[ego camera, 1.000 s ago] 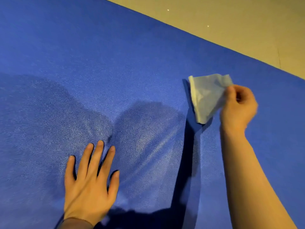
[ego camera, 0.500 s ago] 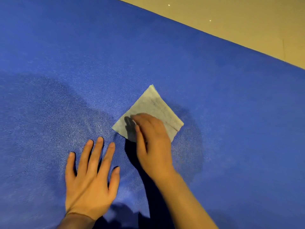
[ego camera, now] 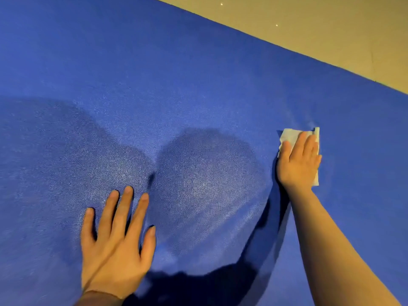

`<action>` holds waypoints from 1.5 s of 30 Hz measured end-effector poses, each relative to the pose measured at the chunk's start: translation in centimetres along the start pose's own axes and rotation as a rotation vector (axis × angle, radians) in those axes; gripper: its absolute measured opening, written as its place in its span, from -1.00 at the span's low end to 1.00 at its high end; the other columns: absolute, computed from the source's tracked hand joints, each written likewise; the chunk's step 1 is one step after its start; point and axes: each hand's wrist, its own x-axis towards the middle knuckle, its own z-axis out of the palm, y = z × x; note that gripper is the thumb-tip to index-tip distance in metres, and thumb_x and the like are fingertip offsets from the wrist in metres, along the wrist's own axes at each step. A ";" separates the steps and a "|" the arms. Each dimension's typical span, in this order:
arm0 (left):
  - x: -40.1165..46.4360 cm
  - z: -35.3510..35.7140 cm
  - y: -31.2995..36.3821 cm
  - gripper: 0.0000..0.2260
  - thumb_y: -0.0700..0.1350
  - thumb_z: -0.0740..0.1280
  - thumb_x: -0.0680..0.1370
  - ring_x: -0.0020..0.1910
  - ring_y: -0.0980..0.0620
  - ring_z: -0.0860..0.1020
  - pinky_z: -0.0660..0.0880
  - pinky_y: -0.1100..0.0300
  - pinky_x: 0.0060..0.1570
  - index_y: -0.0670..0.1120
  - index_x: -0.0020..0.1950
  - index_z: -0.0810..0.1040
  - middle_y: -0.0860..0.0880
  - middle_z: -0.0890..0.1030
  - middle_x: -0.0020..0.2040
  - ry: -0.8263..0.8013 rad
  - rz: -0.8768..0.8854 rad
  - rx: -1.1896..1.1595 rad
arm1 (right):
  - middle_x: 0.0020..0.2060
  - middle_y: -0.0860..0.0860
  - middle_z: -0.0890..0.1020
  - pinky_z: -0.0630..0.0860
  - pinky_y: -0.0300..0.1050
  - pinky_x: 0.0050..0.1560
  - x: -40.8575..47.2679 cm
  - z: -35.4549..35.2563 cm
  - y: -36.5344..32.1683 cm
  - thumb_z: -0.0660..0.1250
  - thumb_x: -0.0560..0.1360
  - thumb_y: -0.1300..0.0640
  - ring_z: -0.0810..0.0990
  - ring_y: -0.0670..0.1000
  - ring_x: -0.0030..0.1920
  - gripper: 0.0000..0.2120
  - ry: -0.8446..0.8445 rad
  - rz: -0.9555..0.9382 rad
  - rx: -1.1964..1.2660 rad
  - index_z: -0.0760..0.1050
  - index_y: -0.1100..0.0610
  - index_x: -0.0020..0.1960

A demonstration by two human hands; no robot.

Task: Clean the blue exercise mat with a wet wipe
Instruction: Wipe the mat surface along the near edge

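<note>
The blue exercise mat (ego camera: 198, 74) fills nearly the whole view, with darker wet patches across its middle and left. My right hand (ego camera: 298, 162) lies flat with straight fingers on a white wet wipe (ego camera: 289, 134) at the right, pressing it onto the mat. Only the wipe's top and right edges show around the hand. My left hand (ego camera: 114, 246) rests flat on the mat at the lower left, fingers spread, holding nothing.
A tan floor (ego camera: 320, 25) shows beyond the mat's far edge at the upper right. Shadows of my arms fall on the mat near the bottom centre.
My right hand slid the wipe from the mat's middle, beside my left hand, out to the right. A fresh wet patch lies where it passed. My left hand stayed put.
</note>
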 end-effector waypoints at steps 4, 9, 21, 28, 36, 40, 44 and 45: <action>-0.1 0.0 0.1 -0.52 0.05 0.11 0.57 0.43 -0.19 0.34 0.18 -0.29 0.39 -0.12 0.42 0.49 -0.20 0.42 0.45 0.015 -0.003 0.028 | 0.60 0.13 -0.06 -0.14 0.16 0.51 2.4 0.3 -7.6 -0.08 0.70 -0.02 -0.09 0.15 0.58 -0.43 -0.122 0.075 0.007 -0.14 0.22 0.60; 0.0 -0.1 0.3 -0.52 0.05 0.11 0.56 0.42 -0.18 0.35 0.20 -0.29 0.37 -0.10 0.41 0.49 -0.19 0.42 0.45 0.007 -0.005 0.042 | 0.60 0.01 -0.09 -0.29 0.05 0.49 -1.6 2.7 -22.8 -0.07 0.70 -0.05 -0.17 0.07 0.58 -0.45 -0.239 -0.725 -0.004 -0.13 0.09 0.61; 0.1 0.5 -0.1 -0.52 0.08 0.14 0.56 0.44 -0.13 0.32 0.18 -0.21 0.41 -0.04 0.46 0.39 -0.15 0.43 0.45 0.066 -0.009 0.019 | 0.54 0.19 0.16 -0.05 0.08 0.54 12.0 -1.3 -5.0 -0.06 0.61 -0.25 0.03 0.12 0.56 -0.25 -0.057 0.143 0.029 0.08 0.30 0.55; 0.1 0.1 0.2 -0.52 0.08 0.12 0.57 0.43 -0.13 0.34 0.15 -0.21 0.43 -0.03 0.46 0.38 -0.14 0.42 0.46 0.029 -0.029 0.009 | -0.06 0.10 0.55 0.13 -0.09 -0.19 11.4 0.3 -13.9 0.05 0.55 0.14 0.51 0.10 0.00 -0.72 0.063 -0.023 -0.004 0.47 0.11 0.14; 0.2 -0.1 0.2 -0.52 0.14 -0.07 0.64 0.59 0.08 0.06 0.03 -0.12 0.49 0.04 0.51 0.31 0.02 0.17 0.60 -0.034 -0.074 0.001 | 0.39 0.02 0.37 0.18 0.07 0.39 9.1 3.6 -26.0 -0.17 0.62 -0.16 0.28 0.12 0.42 -0.46 -0.186 -0.872 0.098 0.29 0.08 0.43; 0.5 -0.2 0.0 -0.53 0.16 -0.07 0.65 0.60 0.11 0.02 -0.01 -0.08 0.51 0.08 0.53 0.21 0.04 0.10 0.61 -0.025 -0.054 -0.005 | 0.60 0.07 -0.09 -0.18 0.07 0.55 15.6 2.8 -22.8 -0.16 0.66 -0.19 -0.15 0.07 0.59 -0.39 -0.233 -0.641 -0.016 -0.12 0.08 0.61; 0.3 0.3 0.2 -0.55 0.09 0.05 0.63 0.57 0.02 0.15 0.09 -0.11 0.48 0.01 0.49 0.35 -0.07 0.30 0.54 0.047 -0.038 0.032 | 0.59 0.15 0.00 -0.08 0.14 0.54 20.4 0.5 -15.5 -0.24 0.61 -0.13 -0.04 0.13 0.58 -0.35 -0.173 -0.282 -0.037 -0.06 0.20 0.60; 0.3 0.4 0.3 -0.56 0.06 0.09 0.61 0.54 -0.01 0.21 0.12 -0.11 0.46 -0.01 0.46 0.40 -0.11 0.37 0.51 0.076 -0.032 0.036 | 0.59 0.14 -0.02 -0.10 0.15 0.54 20.7 0.0 -13.7 -0.22 0.64 -0.08 -0.06 0.12 0.58 -0.40 -0.160 -0.200 -0.035 -0.08 0.19 0.60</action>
